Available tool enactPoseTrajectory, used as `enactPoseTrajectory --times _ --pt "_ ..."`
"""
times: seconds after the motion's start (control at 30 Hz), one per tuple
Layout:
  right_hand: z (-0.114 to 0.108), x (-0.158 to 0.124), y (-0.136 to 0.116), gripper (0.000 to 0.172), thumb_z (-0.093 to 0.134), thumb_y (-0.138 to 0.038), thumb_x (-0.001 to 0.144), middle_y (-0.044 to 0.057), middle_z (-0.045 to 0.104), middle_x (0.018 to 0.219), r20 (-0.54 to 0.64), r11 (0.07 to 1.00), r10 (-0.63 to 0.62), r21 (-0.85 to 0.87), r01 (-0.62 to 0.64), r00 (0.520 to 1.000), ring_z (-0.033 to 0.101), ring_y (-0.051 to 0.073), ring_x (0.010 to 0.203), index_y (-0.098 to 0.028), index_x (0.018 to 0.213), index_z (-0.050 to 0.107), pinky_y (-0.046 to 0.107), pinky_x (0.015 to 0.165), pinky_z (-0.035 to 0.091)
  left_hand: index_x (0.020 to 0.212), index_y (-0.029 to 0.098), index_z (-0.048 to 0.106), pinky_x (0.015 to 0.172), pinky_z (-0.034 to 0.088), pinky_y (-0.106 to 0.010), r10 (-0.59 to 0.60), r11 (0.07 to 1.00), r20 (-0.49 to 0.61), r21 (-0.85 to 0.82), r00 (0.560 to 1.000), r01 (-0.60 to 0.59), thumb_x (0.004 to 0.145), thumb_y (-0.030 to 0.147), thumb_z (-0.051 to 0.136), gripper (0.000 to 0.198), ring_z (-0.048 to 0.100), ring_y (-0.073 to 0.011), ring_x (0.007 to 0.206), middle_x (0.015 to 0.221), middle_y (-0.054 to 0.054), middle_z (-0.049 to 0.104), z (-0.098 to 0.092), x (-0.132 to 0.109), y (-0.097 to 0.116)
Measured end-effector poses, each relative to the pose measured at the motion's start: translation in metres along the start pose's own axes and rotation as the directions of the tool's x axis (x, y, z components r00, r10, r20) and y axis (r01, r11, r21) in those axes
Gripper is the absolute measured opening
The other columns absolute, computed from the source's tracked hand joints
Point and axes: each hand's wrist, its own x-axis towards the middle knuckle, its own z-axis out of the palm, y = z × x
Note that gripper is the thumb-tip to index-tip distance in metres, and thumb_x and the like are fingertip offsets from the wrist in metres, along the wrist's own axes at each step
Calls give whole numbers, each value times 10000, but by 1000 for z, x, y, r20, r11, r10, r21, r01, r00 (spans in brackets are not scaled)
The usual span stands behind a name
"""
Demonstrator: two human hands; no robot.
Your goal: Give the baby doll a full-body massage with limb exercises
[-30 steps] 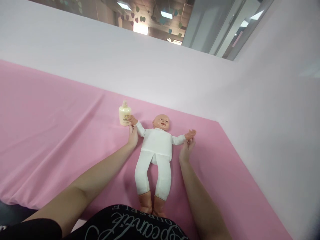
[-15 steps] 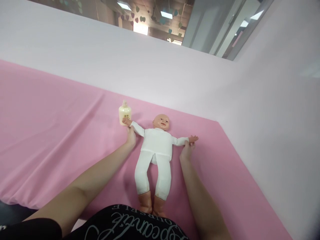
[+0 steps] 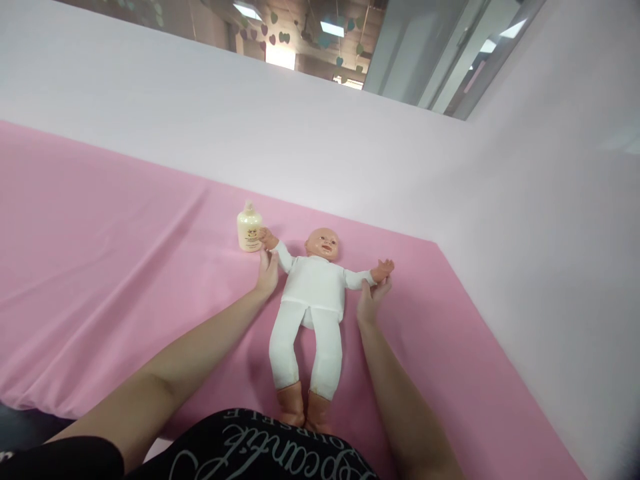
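Here one doll (image 3: 314, 288), one bottle (image 3: 249, 231); left hand (image 3: 267, 272), right hand (image 3: 371, 300) (touching doll).

2 bare forearms reach forward, converging slightly. The left hand (image 3: 267, 272) and right hand (image 3: 371, 300) sit low and well apart, fingers stretched forward rather than clenched.
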Motion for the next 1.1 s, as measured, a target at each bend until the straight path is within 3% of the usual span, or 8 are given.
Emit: enactPoseTrajectory --times 0.13,0.33,0.47,0.63,0.73,0.87,1.0,1.1 --pt "2 -10 1 682 593 -347 879 161 387 1543 145 991 -71 -101 86 987 393 267 1445 -216 1490 317 522 1185 326 1409 229 405 1160 390 -451 116 991 105 57 988 -122 978 566 457 550 471 -268 1391 1452 -152 513 5 -7 15" --pt "-1 -15 8 558 601 -290 848 133 572 1348 255 958 -147 -203 201 956 537 272 1289 -207 1388 484 519 1139 401 1336 191 524 1127 405 -499 203 937 323 210 924 -279 962 503 507 487 568 -303 1261 1324 -151 620 6 -14 23" --pt "1 -13 3 485 569 -197 780 85 631 1170 394 899 -217 -276 340 893 585 268 1136 -255 1259 619 494 1055 476 1316 225 582 1112 412 -505 260 889 432 243 864 -389 940 458 557 443 584 -303 1225 1288 -123 651 8 -13 25" --pt "5 -10 0 539 517 -134 749 73 621 1154 556 856 -135 -351 379 820 557 273 1137 -286 1242 674 501 1066 462 1331 284 610 1106 409 -513 208 838 546 329 811 -436 957 436 530 411 576 -292 1209 1281 -93 654 11 -9 24" --pt "3 -10 2 572 501 -135 781 80 605 1240 540 867 -125 -348 356 833 534 269 1213 -279 1319 634 496 1106 434 1325 284 617 1113 406 -503 214 849 519 321 828 -420 948 447 549 417 566 -292 1223 1275 -94 651 10 -9 23" --pt "1 -10 3 550 514 -198 856 104 582 1331 405 922 -95 -308 233 909 527 249 1270 -240 1403 542 475 1125 423 1309 245 594 1114 403 -510 211 901 399 275 892 -336 935 471 571 437 570 -300 1216 1269 -114 644 8 -10 22" --pt "2 -5 -1 609 566 -338 898 136 509 1453 214 984 -36 -165 72 976 477 246 1368 -202 1471 413 477 1160 381 1357 206 486 1118 412 -481 136 978 178 132 975 -160 957 511 520 503 551 -283 1266 1348 -144 589 6 -8 17" --pt "0 -1 1 719 577 -386 888 144 344 1590 74 994 25 -106 -17 997 381 251 1455 -216 1525 291 471 1171 371 1382 255 416 1134 412 -429 6 1000 -11 -14 1000 -6 971 504 499 487 505 -244 1336 1423 -124 528 3 -3 7"
